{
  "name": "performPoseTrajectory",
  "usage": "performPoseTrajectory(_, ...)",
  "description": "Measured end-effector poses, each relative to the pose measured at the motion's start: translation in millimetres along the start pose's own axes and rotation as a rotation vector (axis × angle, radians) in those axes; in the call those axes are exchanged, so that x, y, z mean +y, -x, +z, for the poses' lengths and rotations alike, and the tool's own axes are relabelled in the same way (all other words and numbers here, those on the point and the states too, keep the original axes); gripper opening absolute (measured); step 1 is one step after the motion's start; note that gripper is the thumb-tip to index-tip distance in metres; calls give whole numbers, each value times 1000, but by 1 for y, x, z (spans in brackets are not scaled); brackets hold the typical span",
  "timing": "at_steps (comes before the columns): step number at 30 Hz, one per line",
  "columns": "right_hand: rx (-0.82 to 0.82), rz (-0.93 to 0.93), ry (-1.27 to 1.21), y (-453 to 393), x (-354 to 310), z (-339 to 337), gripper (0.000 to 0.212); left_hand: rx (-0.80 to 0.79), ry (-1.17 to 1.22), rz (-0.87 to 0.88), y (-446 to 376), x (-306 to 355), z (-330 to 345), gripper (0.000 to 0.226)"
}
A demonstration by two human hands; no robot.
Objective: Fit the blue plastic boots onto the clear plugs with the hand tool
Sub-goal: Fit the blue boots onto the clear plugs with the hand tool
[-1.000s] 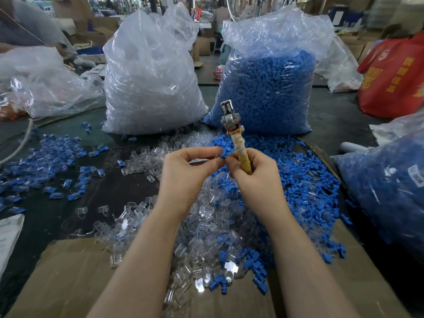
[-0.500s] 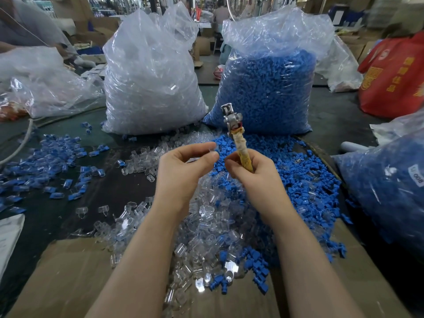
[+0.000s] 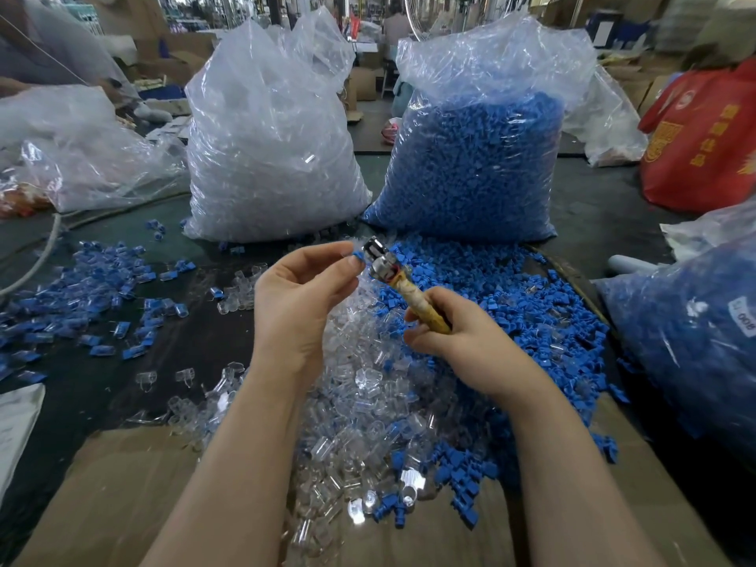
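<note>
My right hand (image 3: 458, 341) grips the taped yellowish handle of the hand tool (image 3: 409, 294), whose metal head (image 3: 378, 257) tilts up and to the left. My left hand (image 3: 298, 304) pinches a small blue boot (image 3: 358, 255) between thumb and forefinger, right against the metal head. Below both hands lies a heap of loose clear plugs (image 3: 360, 407). A heap of loose blue boots (image 3: 507, 304) spreads to the right of it. Whether a clear plug sits in the tool head is too small to tell.
A big bag of clear plugs (image 3: 270, 149) and a big bag of blue boots (image 3: 474, 157) stand behind the heaps. Finished blue-capped pieces (image 3: 82, 288) are scattered at the left. Another blue-filled bag (image 3: 687, 345) crowds the right edge; brown cardboard (image 3: 122, 497) lies in front.
The tool has tipped from nearly upright to leaning left, and its head came down. My left hand rose to meet the head, now pinching a blue boot there.
</note>
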State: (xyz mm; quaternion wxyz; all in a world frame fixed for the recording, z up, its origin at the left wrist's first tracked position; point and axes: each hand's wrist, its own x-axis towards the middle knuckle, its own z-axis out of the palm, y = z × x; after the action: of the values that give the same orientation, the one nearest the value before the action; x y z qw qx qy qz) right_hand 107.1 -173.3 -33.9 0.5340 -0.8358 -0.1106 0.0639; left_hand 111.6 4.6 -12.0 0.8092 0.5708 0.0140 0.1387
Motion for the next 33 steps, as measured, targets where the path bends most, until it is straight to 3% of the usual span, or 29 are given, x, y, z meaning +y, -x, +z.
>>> performPoseTrajectory(15, -22, -6, 164, -1, 2, 2, 19, -61, -113, 50, -2, 2, -7, 16)
performPoseTrajectory(26, 127, -54, 288, -2, 3, 5, 17, -61, -57, 49, -2, 6, -7, 17)
performPoseTrajectory(33, 27, -24, 214, -3, 5, 5, 22, -67, -79, 25, -4, 5, -10, 15)
